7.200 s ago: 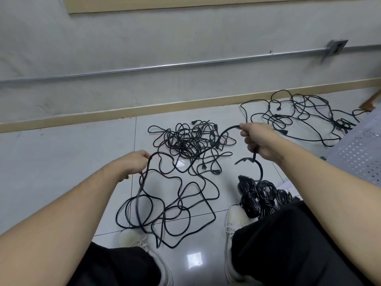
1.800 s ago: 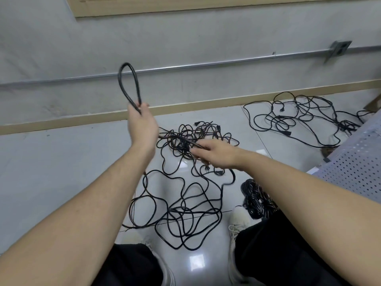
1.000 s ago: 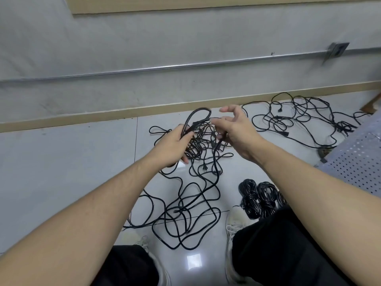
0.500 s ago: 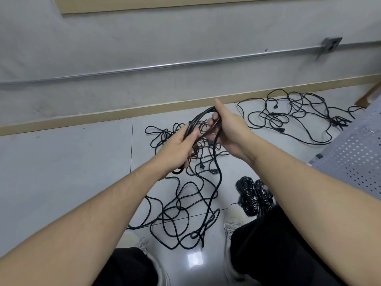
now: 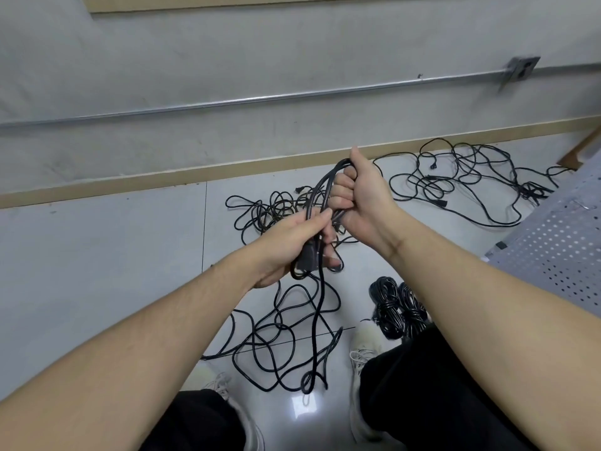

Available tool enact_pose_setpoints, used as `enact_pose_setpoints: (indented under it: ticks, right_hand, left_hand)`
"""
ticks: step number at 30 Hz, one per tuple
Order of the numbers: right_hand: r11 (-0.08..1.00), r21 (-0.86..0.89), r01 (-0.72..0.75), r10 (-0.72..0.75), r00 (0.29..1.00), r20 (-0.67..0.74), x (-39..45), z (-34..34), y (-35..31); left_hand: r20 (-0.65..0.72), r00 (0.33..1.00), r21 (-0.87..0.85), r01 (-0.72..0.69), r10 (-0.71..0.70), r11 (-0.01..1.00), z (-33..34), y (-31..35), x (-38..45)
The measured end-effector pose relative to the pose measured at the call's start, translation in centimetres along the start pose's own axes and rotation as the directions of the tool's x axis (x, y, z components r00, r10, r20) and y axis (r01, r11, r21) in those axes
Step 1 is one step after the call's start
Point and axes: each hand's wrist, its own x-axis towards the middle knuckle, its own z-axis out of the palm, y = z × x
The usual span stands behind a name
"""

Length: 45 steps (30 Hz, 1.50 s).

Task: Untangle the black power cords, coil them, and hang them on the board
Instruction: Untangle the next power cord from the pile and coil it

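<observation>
Both hands grip one bundle of cord loops (image 5: 325, 190), held above the floor; the right hand (image 5: 357, 196) has its fingers curled round the upper bend, the left hand (image 5: 292, 242) wraps the lower part and the plug (image 5: 307, 258); the bundle's long axis runs from lower left to upper right; the slack tail (image 5: 317, 320) hangs straight down from the left hand, the nearer one, to the tangle on the floor (image 5: 276, 336).

Even bright overhead light; glare patch on floor tile (image 5: 304, 405); wide-angle edge bending.
</observation>
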Motion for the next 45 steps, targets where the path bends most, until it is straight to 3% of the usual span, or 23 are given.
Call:
enact_pose_setpoints:
  ticks: [3, 6, 11, 13, 15, 16, 18, 19, 20, 22, 25, 27, 29, 31, 36, 41, 45]
  right_hand:
    - [0.967, -0.247, 0.070, -0.077, 0.997, -0.021, -0.3, -0.2, 0.7]
    - [0.836, -0.548, -0.031, 0.094, 0.992, 0.088, -0.5, -0.5, 2.3]
    - [0.511, -0.849, -0.133, 0.493, 0.855, 0.162, -1.4, -0.9, 4.0]
    - [0.493, -0.857, -0.153, 0.546, 0.821, 0.167, -1.6, -0.7, 4.5]
    - [0.507, -0.850, -0.142, 0.518, 0.839, 0.169, -1.7, -0.5, 4.7]
    - [0.448, -0.890, -0.080, 0.496, 0.851, 0.173, -1.9, -0.5, 4.6]
    - [0.165, -0.977, 0.138, 0.462, 0.864, 0.200, -2.1, -1.1, 4.4]
    - [0.024, -0.972, 0.232, 0.460, 0.861, 0.217, -2.2, -1.5, 4.3]
    - [-0.046, -0.959, 0.281, 0.453, 0.861, 0.231, -2.2, -1.9, 4.1]
    - [0.038, -0.961, 0.275, 0.366, 0.891, 0.269, -2.2, -2.3, 3.3]
    - [0.382, -0.894, 0.236, 0.273, 0.895, 0.353, -2.1, -2.2, 1.8]
    - [0.569, -0.797, 0.203, 0.249, 0.881, 0.402, -2.1, -2.1, 1.3]
    - [0.656, -0.728, 0.199, 0.150, 0.911, 0.384, -1.9, -2.0, 1.2]
    - [0.682, -0.703, 0.203, 0.027, 0.953, 0.301, -1.7, -1.7, 1.3]
    - [0.614, -0.747, 0.254, -0.243, 0.962, 0.127, -1.0, -2.0, 0.8]
    - [0.663, -0.706, 0.247, -0.274, 0.959, 0.077, -0.9, -1.7, 0.6]
    - [0.647, -0.706, 0.287, -0.289, 0.950, 0.121, -0.6, -1.8, 0.7]
  left_hand:
    - [-0.103, 0.991, -0.049, -0.087, 0.082, 0.995, 0.0, 0.3, 0.6]
    - [-0.272, 0.946, -0.110, -0.212, 0.176, 0.971, -1.0, 1.0, 1.0]
    - [-0.584, 0.776, -0.144, -0.386, 0.236, 0.911, -3.7, 2.4, 1.3]
    - [-0.656, 0.711, -0.109, -0.422, 0.254, 0.900, -4.2, 2.5, 1.5]
    - [-0.750, 0.603, -0.006, -0.415, 0.270, 0.910, -4.5, 2.7, 1.7]
    - [-0.804, 0.528, 0.063, -0.382, 0.274, 0.922, -5.0, 2.8, 1.7]
    - [-0.879, 0.363, 0.196, -0.316, 0.309, 0.928, -6.6, 3.1, 1.4]
    - [-0.883, 0.313, 0.260, -0.291, 0.349, 0.921, -7.7, 3.2, 1.1]
    - [-0.867, 0.296, 0.337, -0.243, 0.400, 0.910, -9.0, 3.1, 0.9]
    - [-0.798, 0.368, 0.472, -0.111, 0.477, 0.875, -10.7, 2.6, 0.4]
    - [-0.680, 0.545, 0.618, 0.066, 0.491, 0.783, -10.7, 1.7, 0.0]
    - [-0.616, 0.672, 0.673, 0.178, 0.411, 0.718, -9.3, 1.7, -0.1]
    - [-0.543, 0.794, 0.672, 0.218, 0.272, 0.708, -7.3, 1.7, 0.1]
    - [-0.463, 0.873, 0.623, 0.198, 0.154, 0.757, -5.4, 1.7, 0.0]
    - [-0.120, 0.986, 0.663, -0.007, 0.116, 0.748, -4.1, 0.1, 0.3]
    - [-0.167, 0.977, 0.585, -0.011, 0.134, 0.811, -3.8, -0.1, 0.6]
    - [-0.125, 0.983, 0.517, -0.050, 0.133, 0.855, -3.6, 0.1, 0.1]
